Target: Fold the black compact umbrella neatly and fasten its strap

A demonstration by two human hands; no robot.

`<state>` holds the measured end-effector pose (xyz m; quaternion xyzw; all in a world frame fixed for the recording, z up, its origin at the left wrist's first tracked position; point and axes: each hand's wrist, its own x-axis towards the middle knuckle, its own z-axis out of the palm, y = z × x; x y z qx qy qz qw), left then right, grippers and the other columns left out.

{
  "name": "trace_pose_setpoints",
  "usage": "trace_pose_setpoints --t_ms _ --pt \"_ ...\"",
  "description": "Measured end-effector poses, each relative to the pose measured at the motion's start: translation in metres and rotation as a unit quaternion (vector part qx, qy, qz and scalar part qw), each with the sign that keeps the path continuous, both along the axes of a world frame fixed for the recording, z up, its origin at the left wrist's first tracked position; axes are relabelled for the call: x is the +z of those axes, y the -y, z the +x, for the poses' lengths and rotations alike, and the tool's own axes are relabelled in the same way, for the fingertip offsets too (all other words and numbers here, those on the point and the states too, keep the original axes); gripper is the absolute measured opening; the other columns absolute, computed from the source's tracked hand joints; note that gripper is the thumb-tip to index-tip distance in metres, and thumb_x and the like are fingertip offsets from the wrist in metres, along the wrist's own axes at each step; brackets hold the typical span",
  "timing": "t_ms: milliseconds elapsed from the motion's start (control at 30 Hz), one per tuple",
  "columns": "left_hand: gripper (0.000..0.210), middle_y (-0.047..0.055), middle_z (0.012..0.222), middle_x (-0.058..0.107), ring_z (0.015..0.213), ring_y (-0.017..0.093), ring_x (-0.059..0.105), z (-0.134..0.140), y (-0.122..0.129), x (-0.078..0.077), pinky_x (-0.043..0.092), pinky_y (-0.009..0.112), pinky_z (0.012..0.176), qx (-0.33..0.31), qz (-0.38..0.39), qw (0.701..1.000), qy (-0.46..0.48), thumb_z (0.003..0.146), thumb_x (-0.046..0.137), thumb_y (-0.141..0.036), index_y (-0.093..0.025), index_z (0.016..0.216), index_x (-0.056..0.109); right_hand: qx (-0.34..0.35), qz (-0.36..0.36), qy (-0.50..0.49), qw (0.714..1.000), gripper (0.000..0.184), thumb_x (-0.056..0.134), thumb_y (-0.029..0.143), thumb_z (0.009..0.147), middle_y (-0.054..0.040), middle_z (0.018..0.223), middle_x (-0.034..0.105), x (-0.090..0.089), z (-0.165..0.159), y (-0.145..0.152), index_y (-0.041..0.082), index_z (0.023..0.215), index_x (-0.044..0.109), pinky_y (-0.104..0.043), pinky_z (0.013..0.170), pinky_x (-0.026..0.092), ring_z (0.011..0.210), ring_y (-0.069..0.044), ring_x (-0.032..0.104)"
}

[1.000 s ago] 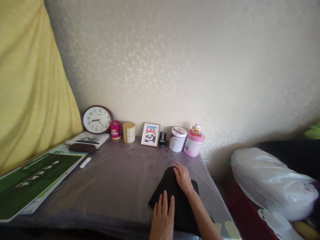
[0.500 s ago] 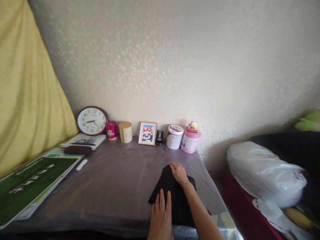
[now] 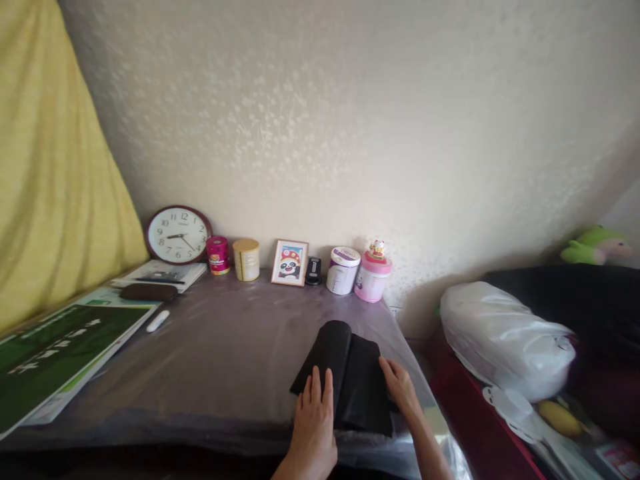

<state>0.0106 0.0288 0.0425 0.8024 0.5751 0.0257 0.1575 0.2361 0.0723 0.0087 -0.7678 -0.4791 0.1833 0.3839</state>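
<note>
A folded black cloth (image 3: 367, 373), perhaps a garment, lies near the front right of the table, with a rounded fold along its left part. My left hand (image 3: 314, 420) rests on its lower left side, fingers stretched out and lying flat. At the cloth's right edge, my right hand (image 3: 400, 383) has its thumb and fingers closed on the border. The fingertips of that hand are partly hidden from view.
Along the wall stand a clock (image 3: 179, 235), a pink tin (image 3: 218, 256), a yellow-lidded can (image 3: 247, 260), a panda picture frame (image 3: 290, 263) and two lidded tubs (image 3: 343, 272). Green boards (image 3: 65, 353) lie at left. A white plastic bag (image 3: 505, 340) sits beyond the table's right edge.
My right hand has moved from the top of the cloth to its right edge and closed on it. The cloth's right part now lies spread further right. The view has shifted slightly.
</note>
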Motion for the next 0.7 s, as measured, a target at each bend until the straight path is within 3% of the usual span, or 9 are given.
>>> trace_pose_setpoints --t_ms 233,333,500,700 --pt "0.096 0.015 0.148 0.002 0.135 0.027 0.015 0.0 0.001 0.004 0.025 0.038 0.108 -0.003 -0.006 1.0 -0.002 0.057 0.044 0.006 -0.017 0.139 0.0 -0.015 0.048 0.108 0.993 0.037 0.045 0.051 0.075 -0.0071 0.078 0.069 0.014 -0.014 0.003 0.021 0.082 0.066 -0.031 0.067 0.045 0.074 -0.024 0.063" --pt "0.096 0.016 0.148 0.003 0.135 0.028 0.016 0.0 0.001 0.005 0.025 0.039 0.107 -0.001 -0.002 1.0 -0.004 0.056 0.045 0.006 -0.016 0.139 0.001 -0.01 0.058 0.104 0.993 0.036 0.045 0.05 0.076 -0.0066 0.077 0.068 0.017 -0.016 0.002 0.021 0.083 0.066 -0.032 0.066 0.044 0.072 -0.024 0.063" --pt "0.098 0.015 0.148 0.002 0.135 0.028 0.016 0.0 0.0 0.004 0.025 0.039 0.107 0.006 -0.004 1.0 0.006 0.055 0.044 0.006 -0.017 0.139 0.002 0.037 0.06 -0.066 0.995 0.039 0.053 0.054 0.07 -0.0025 0.061 0.065 0.025 -0.024 0.001 0.018 0.074 0.067 -0.028 0.053 0.045 0.062 -0.022 0.061" --pt "0.099 0.016 0.148 0.004 0.135 0.028 0.015 0.0 0.0 0.004 0.024 0.04 0.107 0.004 -0.005 1.0 0.017 0.053 0.046 0.005 -0.016 0.139 0.002 0.099 0.058 -0.237 0.965 0.041 0.06 0.055 0.066 -0.0018 0.06 0.064 0.058 -0.05 -0.009 0.016 0.074 0.066 -0.026 0.05 0.045 0.059 -0.019 0.06"
